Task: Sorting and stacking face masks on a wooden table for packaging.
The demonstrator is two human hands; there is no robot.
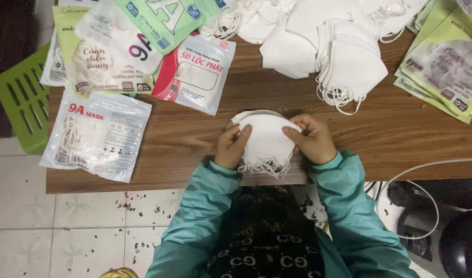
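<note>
Wooden table, bare at centre right; left hand and right hand clamp a stack of white masks at its near edge.

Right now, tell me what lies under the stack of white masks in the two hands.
The stack of white masks, gripped by the left hand and right hand, rests on the wooden table. Ear loops hang beneath; anything else underneath is covered.

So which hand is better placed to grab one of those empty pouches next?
Probably the left hand. Both hands grip the white mask stack, but the clear pouches lie on its side of the wooden table; the right hand would cross over.
</note>
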